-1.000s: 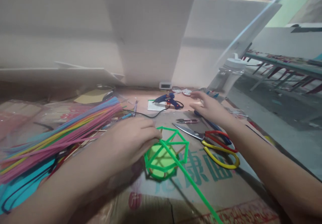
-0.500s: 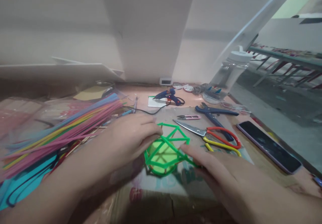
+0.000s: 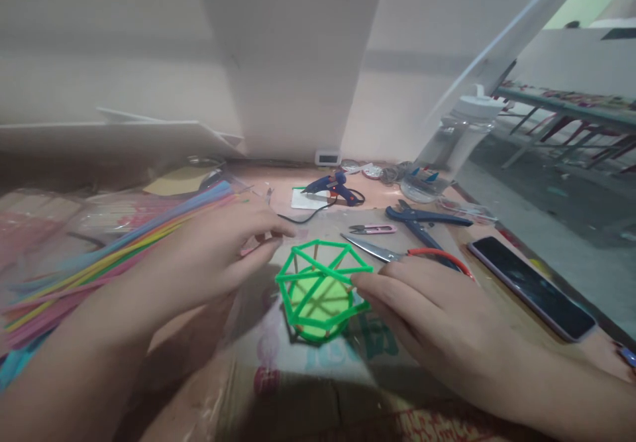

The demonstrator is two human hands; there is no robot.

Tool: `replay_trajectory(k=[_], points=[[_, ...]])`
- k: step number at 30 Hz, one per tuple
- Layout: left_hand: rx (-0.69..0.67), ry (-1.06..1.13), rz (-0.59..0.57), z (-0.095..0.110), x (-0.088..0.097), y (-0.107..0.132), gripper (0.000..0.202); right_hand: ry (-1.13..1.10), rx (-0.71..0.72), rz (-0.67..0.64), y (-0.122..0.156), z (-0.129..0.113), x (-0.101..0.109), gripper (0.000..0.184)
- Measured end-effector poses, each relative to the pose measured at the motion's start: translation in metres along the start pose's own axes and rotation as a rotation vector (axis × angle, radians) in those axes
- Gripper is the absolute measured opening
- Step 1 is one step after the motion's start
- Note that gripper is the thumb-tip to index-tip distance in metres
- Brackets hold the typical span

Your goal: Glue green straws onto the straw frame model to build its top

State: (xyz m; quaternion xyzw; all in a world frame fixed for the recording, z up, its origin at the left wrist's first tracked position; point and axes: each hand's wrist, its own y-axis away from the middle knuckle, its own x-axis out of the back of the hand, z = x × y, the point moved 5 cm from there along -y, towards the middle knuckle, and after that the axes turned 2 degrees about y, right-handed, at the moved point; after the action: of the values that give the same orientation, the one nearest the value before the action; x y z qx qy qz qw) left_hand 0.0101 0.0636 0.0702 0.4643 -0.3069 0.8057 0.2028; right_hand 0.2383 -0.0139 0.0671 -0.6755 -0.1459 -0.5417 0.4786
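A green pipe-cleaner frame (image 3: pixel 322 323) stands on the plastic-covered work surface in the middle. Its many-sided top rim has green strips crossing over it, thin brown sticks hold it up, and a yellow-green round base shows below. My right hand (image 3: pixel 422 303) pinches the right side of that rim between thumb and fingers; the fingertips partly hide the spot. To the upper left of the frame, my left hand (image 3: pixel 233 243) hovers apart from it, thumb and fingers parted, with nothing visible in them.
Behind the frame lie a blue glue gun (image 3: pixel 328 182) on a white card and pink thread snips (image 3: pixel 372 228). Scissors (image 3: pixel 372 248), blue cutters (image 3: pixel 422 217), a phone (image 3: pixel 531 286) and a water bottle (image 3: pixel 447 144) are rightward. Coloured pipe cleaners (image 3: pixel 114 250) lie left.
My left hand has let go of the rim and moved up and left. My right hand has shifted on the frame's right side and now covers part of the scissors' handles.
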Motion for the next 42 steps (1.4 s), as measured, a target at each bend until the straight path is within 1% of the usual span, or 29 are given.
replay_trajectory(k=[2, 4, 10, 13, 14, 16, 18, 23, 26, 29, 33, 35, 38, 42], points=[[0.036, 0.025, -0.023, -0.010, 0.000, 0.000, 0.026, -0.005, -0.009, -0.012, 0.002, 0.000, -0.001, 0.020], [0.057, 0.066, -0.047, -0.015, -0.003, -0.002, 0.027, 0.001, -0.009, -0.023, 0.003, 0.000, -0.001, 0.021], [0.076, 0.163, -0.140, -0.010, -0.015, -0.007, 0.032, 0.000, 0.002, -0.015, 0.006, -0.002, -0.003, 0.026], [0.113, 0.246, -0.241, -0.011, -0.025, -0.008, 0.035, -0.011, 0.000, -0.024, 0.006, 0.000, -0.006, 0.025], [0.119, 0.281, -0.271, -0.011, -0.029, -0.009, 0.033, -0.014, -0.004, -0.025, 0.006, 0.001, -0.006, 0.025], [0.136, 0.327, -0.298, -0.012, -0.036, -0.012, 0.023, -0.021, -0.021, -0.019, 0.004, 0.003, -0.005, 0.024], [0.168, 0.358, -0.278, -0.014, -0.041, -0.014, 0.018, -0.027, -0.036, -0.010, 0.002, 0.005, -0.002, 0.022], [0.242, 0.420, -0.159, -0.019, -0.047, -0.017, 0.019, -0.035, -0.053, 0.015, -0.003, 0.010, -0.002, 0.019], [0.286, 0.476, -0.124, -0.019, -0.049, -0.017, 0.017, -0.063, -0.039, 0.033, -0.002, 0.011, -0.004, 0.020], [0.286, 0.515, -0.125, -0.017, -0.050, -0.019, 0.018, -0.054, -0.056, 0.018, -0.002, 0.015, -0.005, 0.021], [0.296, 0.447, -0.142, -0.018, -0.052, -0.020, 0.023, -0.049, -0.120, -0.043, -0.003, 0.022, -0.004, 0.021], [0.311, 0.426, -0.139, -0.020, -0.054, -0.019, 0.025, -0.064, -0.131, -0.053, -0.004, 0.023, -0.003, 0.020], [0.323, 0.411, -0.127, -0.023, -0.055, -0.017, 0.024, -0.084, -0.123, -0.060, -0.004, 0.020, -0.003, 0.019], [0.331, 0.419, -0.127, -0.022, -0.056, -0.017, 0.024, -0.065, -0.090, -0.023, -0.003, 0.015, 0.001, 0.019]])
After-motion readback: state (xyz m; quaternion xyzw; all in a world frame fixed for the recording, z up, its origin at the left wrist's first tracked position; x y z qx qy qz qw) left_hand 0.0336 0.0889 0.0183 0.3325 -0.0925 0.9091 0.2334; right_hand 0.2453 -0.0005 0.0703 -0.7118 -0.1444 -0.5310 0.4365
